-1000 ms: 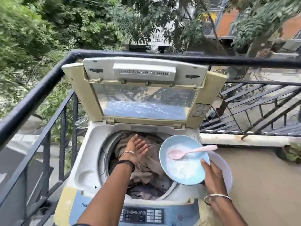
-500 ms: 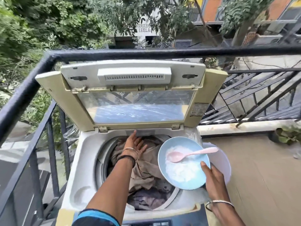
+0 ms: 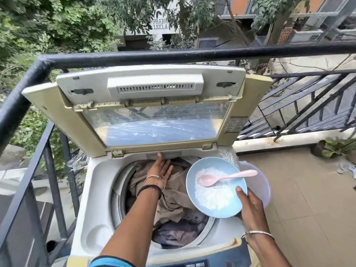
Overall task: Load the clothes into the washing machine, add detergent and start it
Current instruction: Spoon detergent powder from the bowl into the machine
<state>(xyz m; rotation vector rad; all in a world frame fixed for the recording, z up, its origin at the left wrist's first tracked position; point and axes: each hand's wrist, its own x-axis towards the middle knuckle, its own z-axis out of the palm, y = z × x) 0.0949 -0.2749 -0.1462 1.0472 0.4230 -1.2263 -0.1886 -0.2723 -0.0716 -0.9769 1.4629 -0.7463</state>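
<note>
**A:** What is the left hand doing?

**B:** The left hand [image 3: 159,171] is palm up with its fingers straight, over the back of the drum. Its longest fingertip touches a small grey panel [image 3: 169,154] at the back edge of the white top-loading washing machine [image 3: 92,189], just under the raised cream lid [image 3: 154,87].

**A:** And the right?

**B:** The right hand [image 3: 250,207] grips the light blue round bowl [image 3: 192,189] at its near rim. The thumb is inside and the fingers are out of sight beneath. The bowl hangs over the right edge of the drum opening. It holds white detergent powder [image 3: 213,197] and a pink plastic spoon [image 3: 227,177], whose handle pokes over the bowl's right rim.

**A:** The clothes?

**B:** The crumpled beige and grey-purple clothes [image 3: 173,207] fill the drum under the left wrist.

**A:** Any writing?

**B:** A building sign [image 3: 160,24] beyond the black metal railing [image 3: 173,54] reads "PRABH" over "LEELA", and leaves hide the rest. The sticker [image 3: 236,124] on the lid's right frame is too small to read.
</note>
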